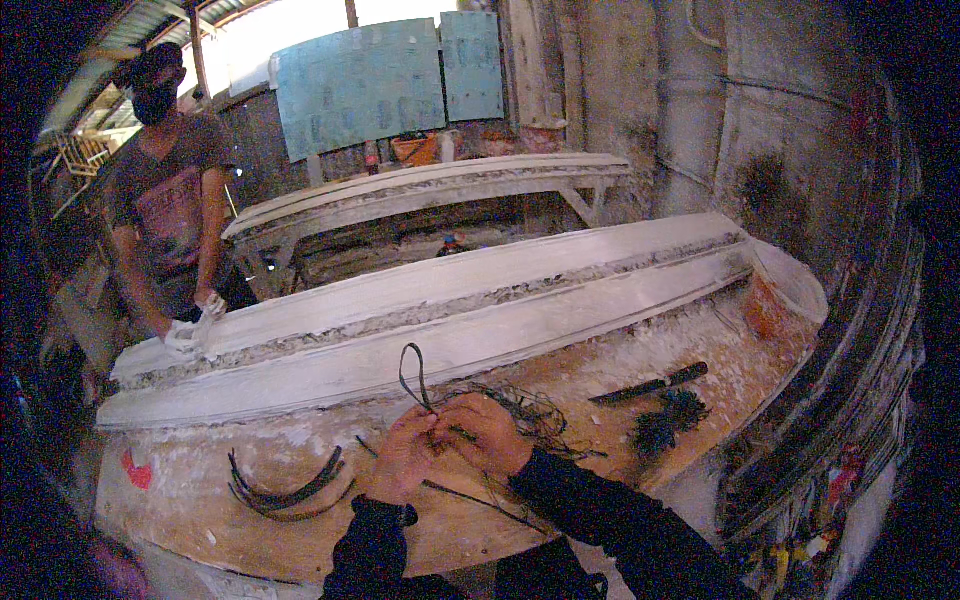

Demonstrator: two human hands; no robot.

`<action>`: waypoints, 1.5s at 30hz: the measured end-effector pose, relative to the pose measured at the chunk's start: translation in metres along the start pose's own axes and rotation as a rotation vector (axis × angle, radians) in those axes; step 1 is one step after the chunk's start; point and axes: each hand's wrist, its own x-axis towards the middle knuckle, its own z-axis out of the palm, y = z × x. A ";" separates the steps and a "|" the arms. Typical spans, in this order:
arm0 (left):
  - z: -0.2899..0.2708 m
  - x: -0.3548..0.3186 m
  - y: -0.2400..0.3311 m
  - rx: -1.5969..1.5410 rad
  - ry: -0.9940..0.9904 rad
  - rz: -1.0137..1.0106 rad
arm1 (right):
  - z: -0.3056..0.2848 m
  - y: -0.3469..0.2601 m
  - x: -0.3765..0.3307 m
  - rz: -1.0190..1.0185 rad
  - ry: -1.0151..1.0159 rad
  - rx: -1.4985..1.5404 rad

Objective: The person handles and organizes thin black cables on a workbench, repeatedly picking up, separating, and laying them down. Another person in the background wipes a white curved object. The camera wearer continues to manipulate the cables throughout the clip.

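My left hand [405, 458] and my right hand [486, 432] meet over the wooden board, fingers pinched together. Between them is a thin dark strip [403, 368], bent into a narrow loop that stands up above the fingertips. Its lower part is hidden by the fingers. Just beyond my right hand lies a loose tangle of dark strands [535, 415]. Several curved dark strips [290, 497] rest on the board left of my left hand. To the right are a long thin tool with a dark handle [652, 384] and a bunched dark clump [672, 424].
Long white-coated mouldings [420, 350] run across the board's [200, 490] far side. A co-worker [170, 200] stands at the far left, white-covered hands on them. Behind is another white bench [430, 190]. A white bowl [790, 280] sits at the right end.
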 end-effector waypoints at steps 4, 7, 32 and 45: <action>0.001 0.003 0.001 -0.009 0.019 0.004 | -0.003 -0.001 0.001 0.003 -0.036 0.042; -0.001 0.005 -0.001 0.035 0.046 0.013 | -0.002 -0.002 -0.001 0.083 -0.023 0.140; -0.006 0.010 -0.006 0.247 0.167 0.216 | 0.012 0.013 -0.008 0.475 0.073 0.470; -0.002 0.007 -0.007 0.348 0.184 0.340 | 0.012 0.013 -0.006 0.542 -0.045 0.280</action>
